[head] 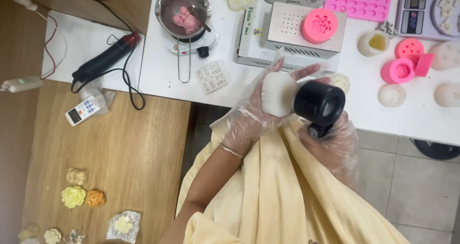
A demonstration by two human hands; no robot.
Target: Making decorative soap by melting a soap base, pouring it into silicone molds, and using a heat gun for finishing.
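While the gloved left hand (254, 112) cupped a white mould (278, 94) palm-up, fingers curled around it, the right hand (330, 141) gripped a black heat gun (318, 103). Its nozzle sat just beside the mould.

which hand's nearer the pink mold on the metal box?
Left. The left hand holding a white mold sits just below the pink mold; the right hand is lower, gripping a black tool.

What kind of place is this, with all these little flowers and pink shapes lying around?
Probably a small home workshop for moulded candles or soap: pink silicone moulds, a melting pot on a small heater, and finished flower-shaped pieces on the wooden table.
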